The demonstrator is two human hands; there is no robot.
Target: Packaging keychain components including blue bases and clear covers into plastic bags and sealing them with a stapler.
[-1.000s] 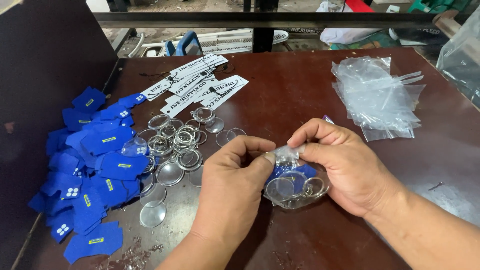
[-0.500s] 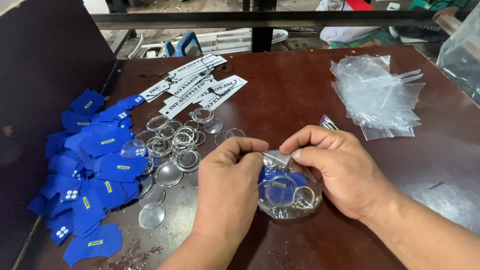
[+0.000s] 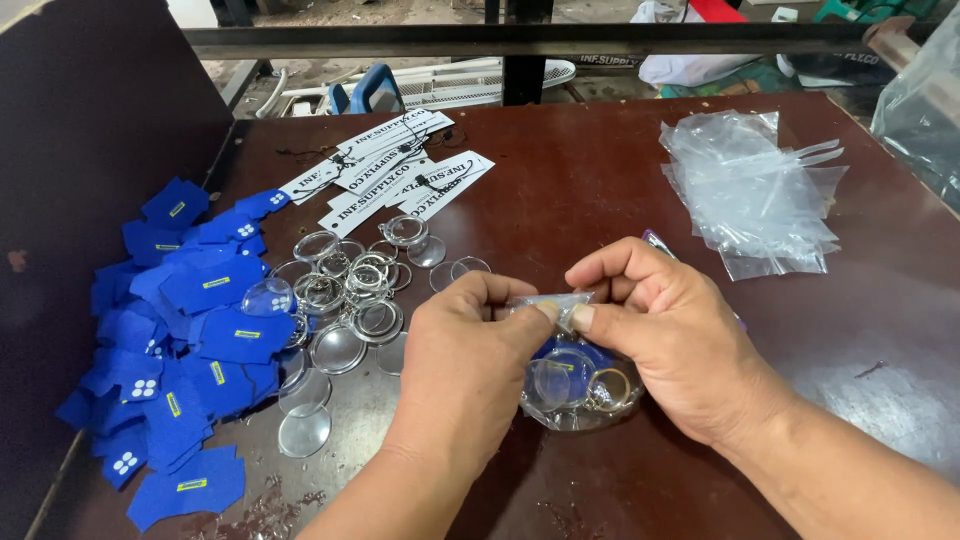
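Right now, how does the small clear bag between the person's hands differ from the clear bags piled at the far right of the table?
The small bag is filled, holding a blue piece, a clear disc and a metal ring; the piled bags look empty. The small bag is pinched at its top by the left hand and right hand; the pile lies untouched. It is a single bag; they form a loose heap. Both are clear plastic and sit on the brown table.

White tags point(image 3: 385, 165) far centre, clear bags point(image 3: 755, 195) right, filled bag point(image 3: 580, 385) centre
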